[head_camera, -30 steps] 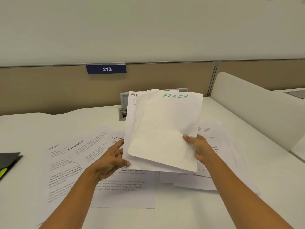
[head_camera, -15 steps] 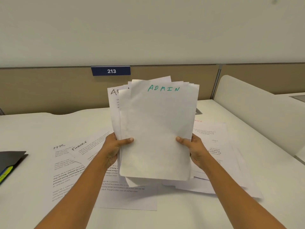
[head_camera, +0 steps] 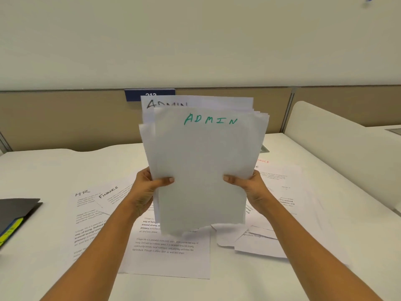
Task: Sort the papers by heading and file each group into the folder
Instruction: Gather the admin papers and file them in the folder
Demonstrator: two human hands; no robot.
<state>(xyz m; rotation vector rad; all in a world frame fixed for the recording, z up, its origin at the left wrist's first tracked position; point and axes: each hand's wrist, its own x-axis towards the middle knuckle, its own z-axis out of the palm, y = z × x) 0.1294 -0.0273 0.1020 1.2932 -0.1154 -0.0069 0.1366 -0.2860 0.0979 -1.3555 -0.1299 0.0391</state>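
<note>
– Two hands pinch the ADMIN papers (head_camera: 201, 170), left hand (head_camera: 145, 190) and right hand (head_camera: 249, 187), one each side. They stand tall above the desk (head_camera: 54, 268).
– And the folder (head_camera: 17, 211)?
– Well off to the left. Left hand is nearer.

We hold a stack of papers (head_camera: 201, 170) upright over the bench (head_camera: 43, 170). Our left hand (head_camera: 145, 190) grips its left edge and our right hand (head_camera: 251, 187) its right edge, thumbs across the front sheet. That sheet is headed ADMIN in green, and one behind it shows the same word in black. Beneath lie an HR sheet (head_camera: 84, 213) and a FINANCE sheet (head_camera: 112, 196). A dark folder (head_camera: 17, 211) sits at far left.
</note>
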